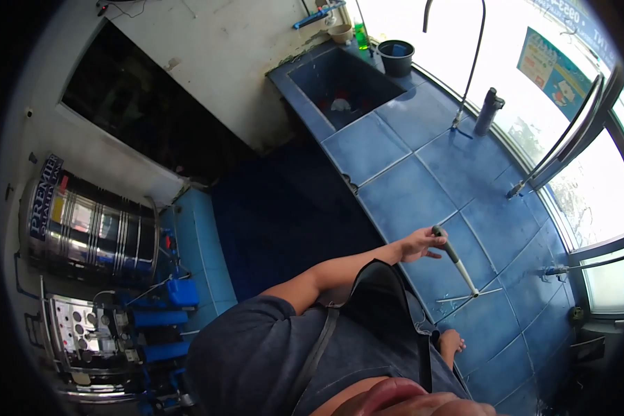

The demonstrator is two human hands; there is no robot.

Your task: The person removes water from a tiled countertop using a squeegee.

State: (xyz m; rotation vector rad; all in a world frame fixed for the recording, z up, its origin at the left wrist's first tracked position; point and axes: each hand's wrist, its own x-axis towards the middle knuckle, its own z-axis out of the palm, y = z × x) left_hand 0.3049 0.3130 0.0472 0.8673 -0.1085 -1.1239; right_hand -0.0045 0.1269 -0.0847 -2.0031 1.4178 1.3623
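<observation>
My left hand (423, 243) pinches the dark top end of a pale-handled T-shaped tool (456, 264), with some of its lower fingers loose. The tool slants down to the right, and its thin crossbar lies on or just above the blue tiled counter (385, 201). Below it and nearer my body, my right hand (452, 343) is at the counter by my side. Its fingers look slightly apart, with nothing visible in them.
A sunken basin (343, 87) holds items I cannot make out. Near it are a black bucket (396, 59) and a green bottle (361, 36). Hoses, taps and a dark cylinder (489, 112) line the window side. A steel tank (93, 225) and blue filters (161, 319) are at left.
</observation>
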